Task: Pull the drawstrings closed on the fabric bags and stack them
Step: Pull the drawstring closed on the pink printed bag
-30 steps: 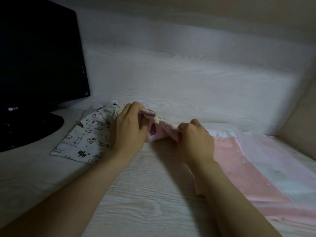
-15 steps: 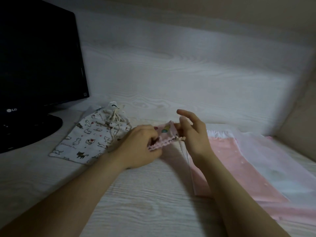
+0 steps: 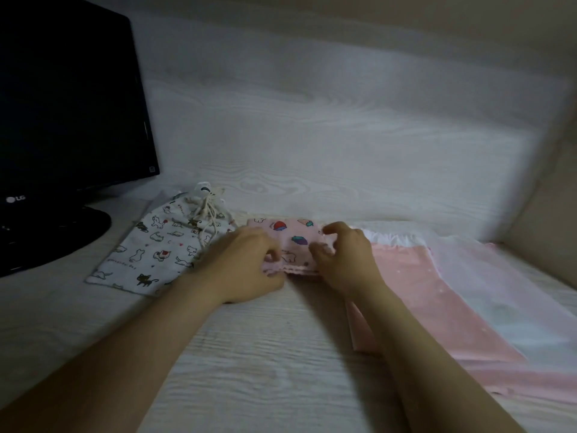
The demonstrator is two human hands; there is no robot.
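Observation:
A small pink printed bag [image 3: 290,235] lies flat on the desk between my hands, its gathered edge toward me. My left hand [image 3: 246,264] pinches that near edge at the left, and my right hand [image 3: 343,260] pinches it at the right. A white cat-print bag [image 3: 156,248] lies to the left, its mouth cinched with a knotted cream drawstring [image 3: 207,210]. Larger pink fabric bags [image 3: 437,301] lie flat at the right, partly under my right forearm.
A black monitor [image 3: 68,98] on a round stand [image 3: 46,239] fills the left side. The white wood-grain desk [image 3: 265,370] meets a back panel [image 3: 312,120] behind the bags. A beige side wall [image 3: 546,198] closes the right.
The small pink bag was bunched and held up between my hands; it now lies spread flat on the desk, with both hands pinching its near edge.

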